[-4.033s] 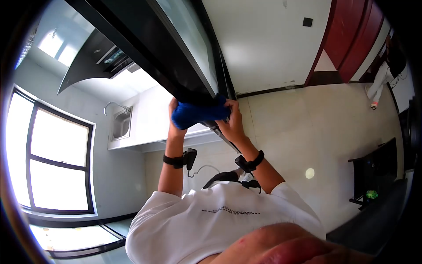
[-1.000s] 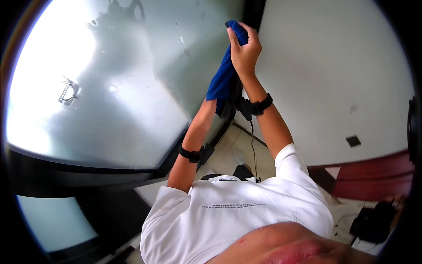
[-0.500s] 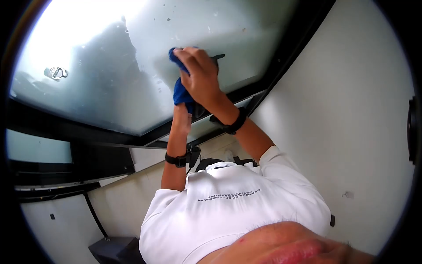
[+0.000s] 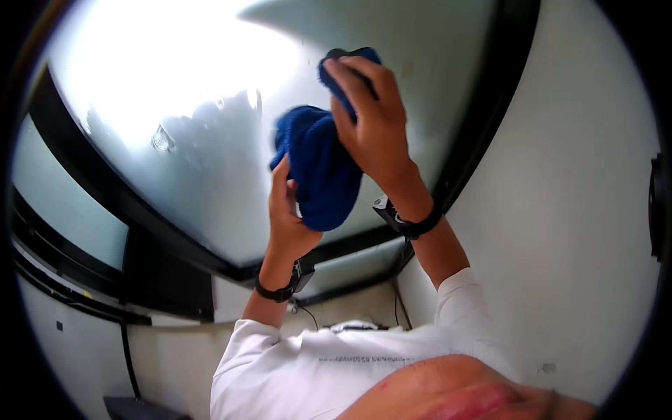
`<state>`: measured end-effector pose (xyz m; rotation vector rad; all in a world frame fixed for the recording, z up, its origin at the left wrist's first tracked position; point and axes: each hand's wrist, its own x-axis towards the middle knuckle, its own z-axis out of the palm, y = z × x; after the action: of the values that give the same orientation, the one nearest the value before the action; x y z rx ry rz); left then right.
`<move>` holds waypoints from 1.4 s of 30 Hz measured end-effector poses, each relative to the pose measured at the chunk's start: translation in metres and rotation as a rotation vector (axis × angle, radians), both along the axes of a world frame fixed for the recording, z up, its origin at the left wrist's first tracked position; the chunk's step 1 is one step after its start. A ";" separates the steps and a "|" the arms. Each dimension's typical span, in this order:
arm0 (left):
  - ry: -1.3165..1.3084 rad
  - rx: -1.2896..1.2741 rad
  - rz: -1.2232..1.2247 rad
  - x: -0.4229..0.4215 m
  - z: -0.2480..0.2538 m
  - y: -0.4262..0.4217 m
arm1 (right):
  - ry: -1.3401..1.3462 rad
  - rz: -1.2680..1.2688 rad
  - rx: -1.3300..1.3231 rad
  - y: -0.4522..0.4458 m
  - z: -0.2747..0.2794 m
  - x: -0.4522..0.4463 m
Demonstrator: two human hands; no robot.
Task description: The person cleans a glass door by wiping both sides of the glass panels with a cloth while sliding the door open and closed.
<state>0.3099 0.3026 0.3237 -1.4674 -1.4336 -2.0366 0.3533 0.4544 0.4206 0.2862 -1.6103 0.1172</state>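
A blue cloth (image 4: 322, 168) is bunched between my two hands, in front of a black-framed glass panel (image 4: 217, 189). My left hand (image 4: 290, 220) grips its lower left part, with the thumb and fingers partly behind the folds. Higher up and to the right, my right hand (image 4: 374, 115) holds the upper end of the cloth, fingers curled over it. A dark piece shows at the fingertips of my right hand; what it is I cannot make out. Both wrists wear black straps with small devices.
A pale wall (image 4: 553, 182) stands on the right, beside the panel's thick black frame (image 4: 483, 119). Another dark-framed glass pane (image 4: 70, 199) is at the left. Below lie the light floor (image 4: 168, 357), a thin cable and a dark object (image 4: 143, 408) at the lower left.
The cloth, earlier held low against the glass, now hangs bunched and more spread out. My right hand has moved up and right, and my left hand shows more clearly at the cloth's lower edge.
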 end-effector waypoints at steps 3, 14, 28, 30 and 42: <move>0.306 0.022 0.321 -0.003 0.053 -0.008 | -0.045 -0.031 0.132 -0.007 0.033 -0.012; 0.407 -0.076 0.395 -0.013 0.068 0.003 | 0.001 -0.107 0.174 -0.001 0.023 -0.025; 0.199 -0.058 0.420 -0.062 0.065 -0.069 | 0.115 0.138 0.144 -0.072 0.069 -0.081; 0.239 -0.062 0.488 -0.059 0.072 -0.085 | 0.088 0.205 0.103 -0.086 0.088 -0.084; 0.442 0.037 0.739 -0.093 0.125 -0.138 | 0.350 0.067 0.206 -0.155 0.163 -0.126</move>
<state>0.2167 0.1645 0.4490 -1.0469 -1.4356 -1.1997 0.2274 0.2998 0.5835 0.4928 -1.2656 -0.0470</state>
